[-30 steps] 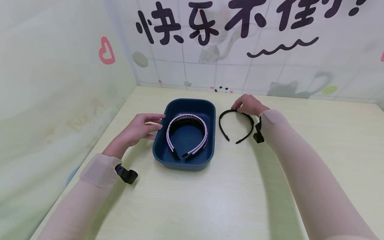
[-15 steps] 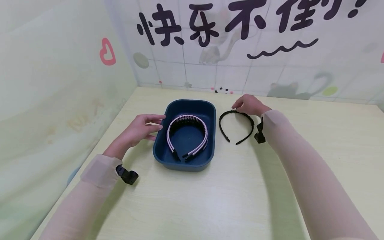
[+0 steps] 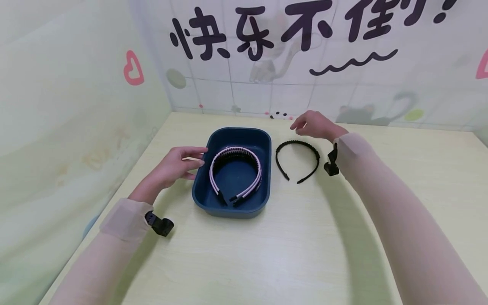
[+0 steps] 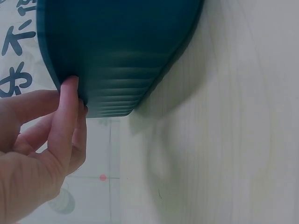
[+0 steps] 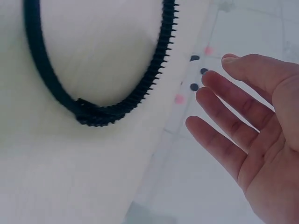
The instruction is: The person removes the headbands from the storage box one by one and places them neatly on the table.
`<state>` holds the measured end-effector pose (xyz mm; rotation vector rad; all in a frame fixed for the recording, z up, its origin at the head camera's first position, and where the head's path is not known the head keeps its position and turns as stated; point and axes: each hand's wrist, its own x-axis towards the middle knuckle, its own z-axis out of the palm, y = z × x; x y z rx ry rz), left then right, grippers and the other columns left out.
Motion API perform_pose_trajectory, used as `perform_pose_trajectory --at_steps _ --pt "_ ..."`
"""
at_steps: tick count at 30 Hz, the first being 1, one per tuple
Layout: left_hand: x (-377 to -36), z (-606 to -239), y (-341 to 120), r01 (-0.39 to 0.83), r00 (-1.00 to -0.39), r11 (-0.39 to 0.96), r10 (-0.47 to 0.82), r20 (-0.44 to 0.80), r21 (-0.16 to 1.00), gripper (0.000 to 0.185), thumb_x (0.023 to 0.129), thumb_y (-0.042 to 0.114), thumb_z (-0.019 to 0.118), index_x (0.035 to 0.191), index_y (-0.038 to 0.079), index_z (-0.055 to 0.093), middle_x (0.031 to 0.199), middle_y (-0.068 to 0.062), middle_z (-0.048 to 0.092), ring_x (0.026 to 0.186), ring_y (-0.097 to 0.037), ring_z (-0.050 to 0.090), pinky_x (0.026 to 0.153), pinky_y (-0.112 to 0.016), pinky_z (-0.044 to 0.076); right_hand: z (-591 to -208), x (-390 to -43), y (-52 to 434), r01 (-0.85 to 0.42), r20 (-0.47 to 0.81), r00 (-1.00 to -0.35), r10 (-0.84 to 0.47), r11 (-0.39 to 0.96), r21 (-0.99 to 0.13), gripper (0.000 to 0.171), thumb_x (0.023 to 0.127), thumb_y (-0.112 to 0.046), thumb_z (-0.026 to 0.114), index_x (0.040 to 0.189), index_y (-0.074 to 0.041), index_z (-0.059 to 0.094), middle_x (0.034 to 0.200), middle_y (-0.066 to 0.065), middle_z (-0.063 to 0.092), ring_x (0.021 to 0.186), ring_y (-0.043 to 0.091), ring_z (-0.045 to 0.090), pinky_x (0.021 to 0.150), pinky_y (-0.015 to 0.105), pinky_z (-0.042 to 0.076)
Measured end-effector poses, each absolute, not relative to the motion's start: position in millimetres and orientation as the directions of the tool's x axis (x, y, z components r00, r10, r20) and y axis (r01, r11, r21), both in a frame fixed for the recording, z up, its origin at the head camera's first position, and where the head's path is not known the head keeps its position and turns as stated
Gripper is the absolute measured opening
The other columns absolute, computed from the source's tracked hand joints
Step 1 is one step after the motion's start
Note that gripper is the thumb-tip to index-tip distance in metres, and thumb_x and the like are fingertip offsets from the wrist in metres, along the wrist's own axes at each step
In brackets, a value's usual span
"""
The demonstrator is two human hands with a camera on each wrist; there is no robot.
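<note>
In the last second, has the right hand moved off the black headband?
Yes. The right hand has lifted up and back toward the wall, clear of the black headband, which lies on the table.

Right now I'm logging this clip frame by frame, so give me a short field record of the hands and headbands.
left hand: fingertips touch the outer wall of the blue bin
right hand: open, lifted clear, holds nothing
black headband: flat on the table, right of the bin, untouched
pink-and-black headbands: inside the bin
</note>
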<state>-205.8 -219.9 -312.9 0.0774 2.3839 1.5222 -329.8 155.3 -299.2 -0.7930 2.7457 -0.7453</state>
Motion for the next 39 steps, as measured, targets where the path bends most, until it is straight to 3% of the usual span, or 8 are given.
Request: perform_pose_trajectory --at_steps 12,29,39 --pt "-203.5 -310.6 -218.6 -0.120 -0.949 0.436 0.212 -0.231 0.892 0.044 0.093 0.004 0.052 0.136 0.005 0.044 0.129 -0.019 0.044 0.106 -0.028 0.052 0.069 -0.032 0.054 -272.1 -319.2 129.0 -0.570 0.026 -0.772 -0.635 0.674 -0.471 0.026 0.085 -0.003 0.053 0.107 0.000 0.067 0.099 0.015 0.066 0.090 0.025 0.061 0.077 0.038 0.048" --pt "-205.4 -311.2 -219.7 -0.121 -0.951 0.430 0.208 -0.229 0.895 0.044 0.093 0.003 0.051 0.136 0.006 0.044 0.129 -0.017 0.044 0.105 -0.026 0.052 0.068 -0.033 0.054 -254.7 -308.0 90.5 -0.657 0.035 -0.697 -0.716 0.619 -0.430 0.026 0.087 -0.004 0.054 0.110 -0.001 0.066 0.099 0.013 0.066 0.093 0.024 0.060 0.081 0.036 0.048" --pt "-205.0 -312.5 -219.8 -0.123 -0.950 0.431 0.209 -0.231 0.894 0.044 0.092 0.004 0.053 0.136 0.006 0.044 0.132 -0.014 0.043 0.104 -0.024 0.053 0.068 -0.033 0.054 -253.9 -303.4 70.0 -0.648 -0.008 -0.690 -0.724 0.622 -0.440 0.027 0.089 -0.007 0.053 0.113 -0.004 0.065 0.103 0.010 0.065 0.093 0.022 0.059 0.084 0.034 0.046"
